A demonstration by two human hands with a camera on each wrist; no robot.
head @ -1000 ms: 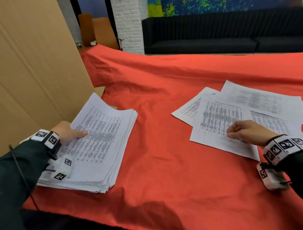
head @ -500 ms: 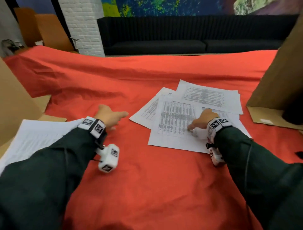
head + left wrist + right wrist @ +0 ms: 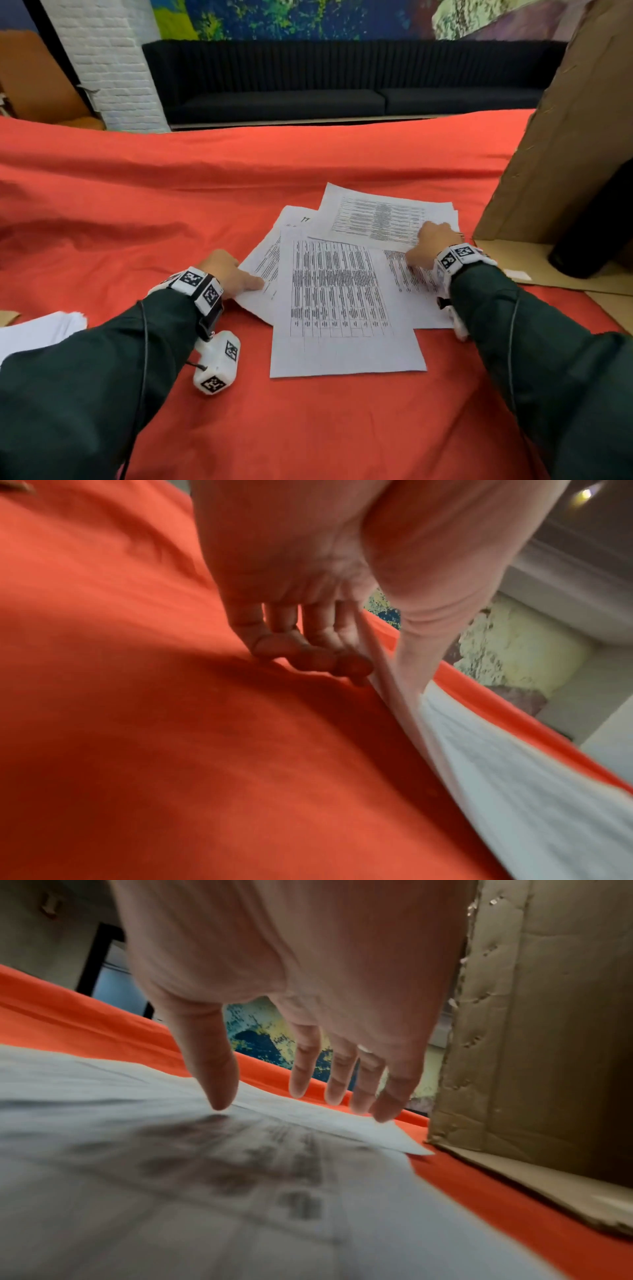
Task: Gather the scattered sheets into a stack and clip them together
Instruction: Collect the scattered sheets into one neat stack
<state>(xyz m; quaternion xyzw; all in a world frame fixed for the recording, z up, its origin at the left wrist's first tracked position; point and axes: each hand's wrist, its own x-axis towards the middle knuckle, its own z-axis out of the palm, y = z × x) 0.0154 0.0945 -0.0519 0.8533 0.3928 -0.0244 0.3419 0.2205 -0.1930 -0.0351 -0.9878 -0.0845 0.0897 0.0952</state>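
Several white printed paper sheets [image 3: 342, 301] lie overlapping and fanned out on a table covered in red cloth [image 3: 205, 192], toward the table's right side, about midway between its near and far edges. The biggest sheet, printed with a dense table of text, lies on top nearest the person; another lies crosswise behind it toward the far edge, and more poke out at either side.

The left hand [image 3: 227, 274] is at the left edge of the spread. Its thumb lies on top of the leftmost sheet and its curled fingers [image 3: 291, 647] are tucked under the paper's lifted edge, pinching it against the cloth.

The right hand [image 3: 428, 245] is over the right side of the spread, fingers straight and slightly apart. In the right wrist view the thumb tip [image 3: 219, 1096] touches the paper and the little finger reaches the far sheet's edge; it grips nothing.

A separate thick pile of white paper [image 3: 37, 334] lies at the table's left edge. A tall brown cardboard box [image 3: 565, 137] stands at the right edge, just beside the sheets. Both arms wear dark sleeves [image 3: 85, 394].
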